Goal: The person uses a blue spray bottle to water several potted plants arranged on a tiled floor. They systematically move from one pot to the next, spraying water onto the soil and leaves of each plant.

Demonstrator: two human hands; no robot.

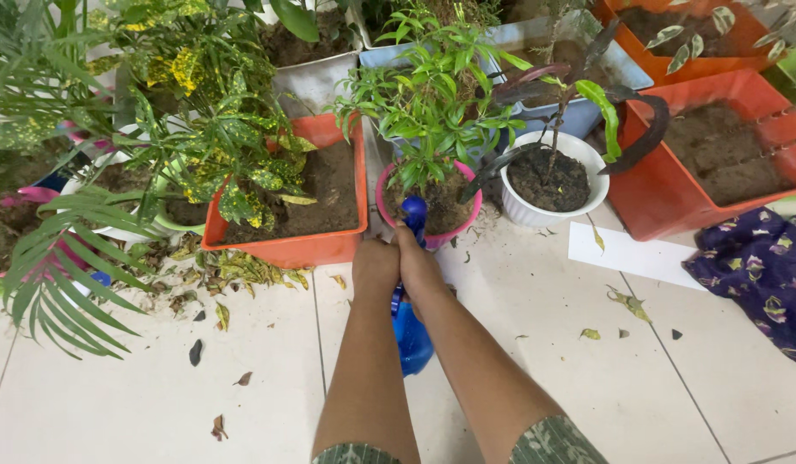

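A crowd of potted plants fills the far side of the white tiled floor (157,404), with orange planters at both ends: one orange trough (286,249) on the left holds a yellow-speckled shrub, and another (673,206) on the right holds mostly bare soil. A dark flowered cloth (759,275) lies crumpled on the tiles to the right, beside a sheet of white paper (630,255). Between the troughs stand a white pot (578,198) with a thin dark-leaved stem and a pink pot (432,236) with a bushy green plant. Dry leaves litter the tiles near the left trough.

The person reaches straight ahead with both arms. The blue spray bottle (413,335) sits under the wrists, its nozzle pointing into the pink pot. The right hand (415,262) is wrapped round the bottle's neck; the left hand (376,266) is closed just beside it, and I cannot tell whether it grips the bottle too.

It looks like the watering step, on the pink pot; squeezing calls for a steady aim at the soil
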